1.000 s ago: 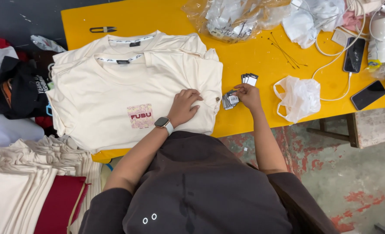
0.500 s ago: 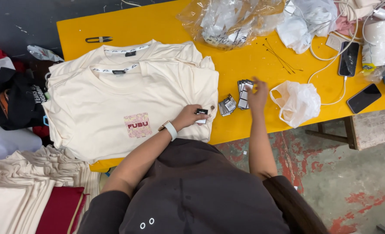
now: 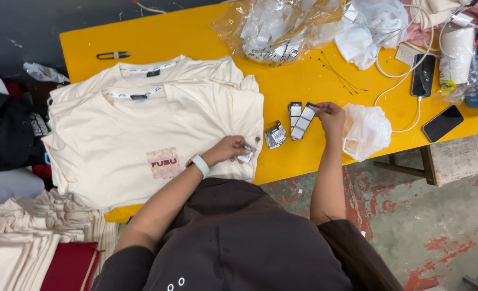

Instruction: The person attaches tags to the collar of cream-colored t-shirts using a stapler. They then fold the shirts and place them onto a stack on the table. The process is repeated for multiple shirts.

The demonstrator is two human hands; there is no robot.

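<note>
Two cream T-shirts (image 3: 126, 134) lie stacked on a yellow table (image 3: 196, 37). My left hand (image 3: 229, 149) rests on the top shirt's right edge, pinching a small tag (image 3: 246, 157) there. My right hand (image 3: 330, 117) is farther right over the table, its fingers closed on a narrow black-and-white paper tag (image 3: 305, 119). A second such tag (image 3: 294, 113) and a small pile of tags (image 3: 275, 134) lie between my hands.
A white plastic bag (image 3: 369, 130) lies by my right hand. Clear plastic bags (image 3: 274, 27), cables, two phones (image 3: 442, 123) and black snips (image 3: 113, 55) sit farther back. Folded cream shirts (image 3: 29, 231) are stacked at lower left, dark clothes (image 3: 12, 129) at left.
My right hand has moved right and lifted a paper tag from the pile. My left hand slid down along the shirt's right edge and now pinches a tag there.
</note>
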